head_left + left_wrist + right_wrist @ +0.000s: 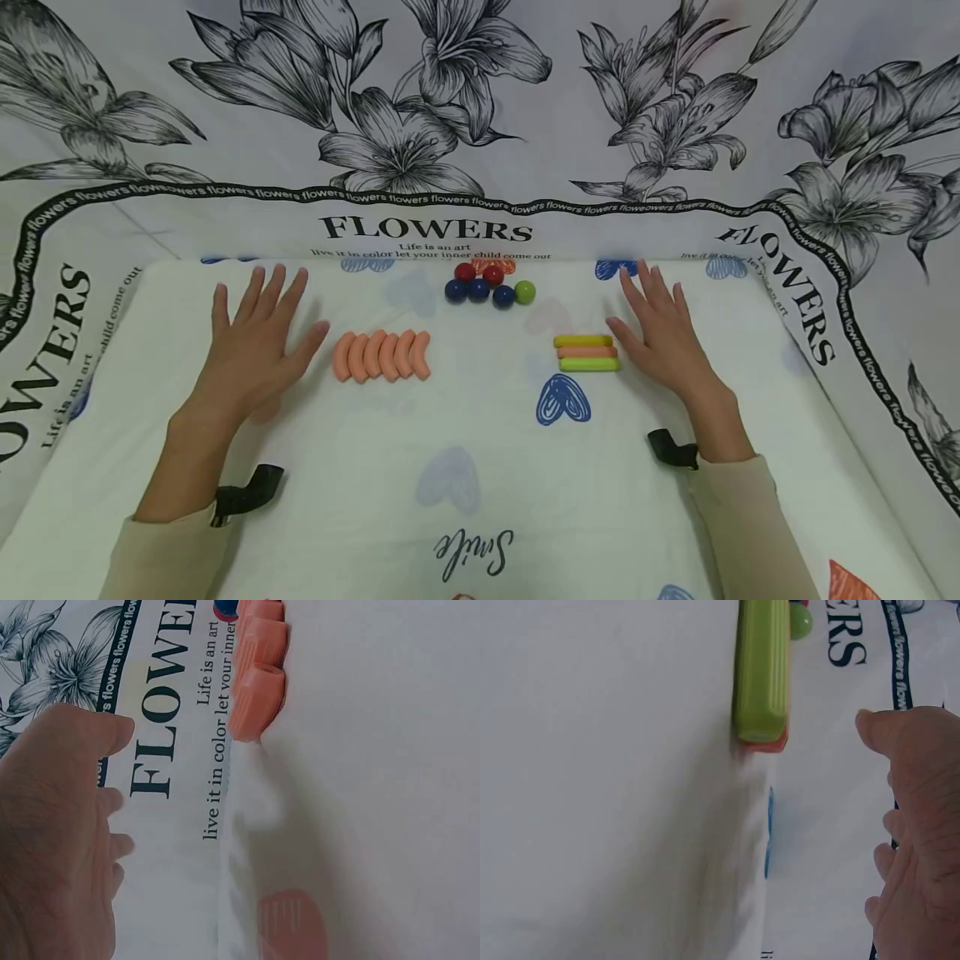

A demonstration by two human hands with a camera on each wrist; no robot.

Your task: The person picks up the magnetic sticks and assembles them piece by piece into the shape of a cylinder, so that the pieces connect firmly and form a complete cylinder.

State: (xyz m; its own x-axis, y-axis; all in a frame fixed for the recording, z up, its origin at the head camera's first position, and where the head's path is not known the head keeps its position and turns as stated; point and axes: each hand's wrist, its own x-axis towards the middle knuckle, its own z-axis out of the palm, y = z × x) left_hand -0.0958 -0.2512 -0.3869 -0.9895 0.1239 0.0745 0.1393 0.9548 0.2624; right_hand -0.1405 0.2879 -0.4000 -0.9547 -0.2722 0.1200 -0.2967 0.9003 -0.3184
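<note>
My left hand (255, 358) is spread with straight fingers over the left of the cloth, holding nothing. Just right of its thumb lies a row of several curved pink-orange sausage-like pieces (381, 357), side by side. My right hand (663, 337) is spread too, its thumb close to a stack of three straight sticks: a dark yellow stick (583, 341), an orange stick (587, 352) and a lime green stick (589, 365). In the right wrist view the green stick (762, 682) is nearest, away from the thumb. The left wrist view shows the sausage-like pieces (257, 701) beyond that thumb.
Between the hands, farther back, sit two red balls (465, 272), several dark blue balls (477, 290) and one green ball (525, 292), grouped together. A white cloth (337, 467) with printed hearts covers the table. Behind it spreads a flower-printed cloth (555, 167).
</note>
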